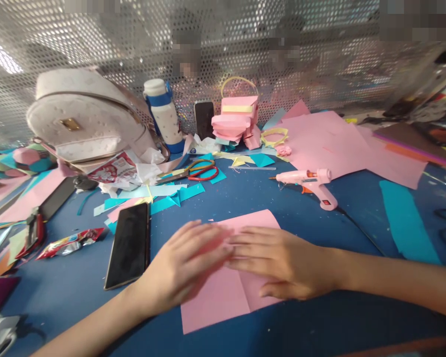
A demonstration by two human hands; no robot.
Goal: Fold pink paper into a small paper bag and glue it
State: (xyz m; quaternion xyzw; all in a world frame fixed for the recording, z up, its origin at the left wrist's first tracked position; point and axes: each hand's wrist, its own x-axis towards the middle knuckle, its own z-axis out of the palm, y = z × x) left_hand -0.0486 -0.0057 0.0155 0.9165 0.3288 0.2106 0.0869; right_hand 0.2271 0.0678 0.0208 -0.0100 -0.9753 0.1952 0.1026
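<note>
A pink sheet of paper (215,302) with a crease down it lies on the blue table in front of me. My right hand (282,258) rests flat across its right half, fingers stretched out to the left. Over the upper left half is my left hand (196,260), slightly blurred, its fingers extended and their tips meeting those of the right hand. I cannot tell whether the left palm touches the sheet. A black phone (129,245) lies just left of the left hand. Beyond the right hand sits a pink glue gun (308,183) on its side, its cord running right.
At the back stand a white backpack (85,116), a bottle (163,116), an upright phone (204,119) and a pink paper craft (236,121). Scissors (191,172) lie among paper scraps. Large pink sheets (327,141) and a blue strip (407,223) are at right, a snack wrapper (70,243) at left.
</note>
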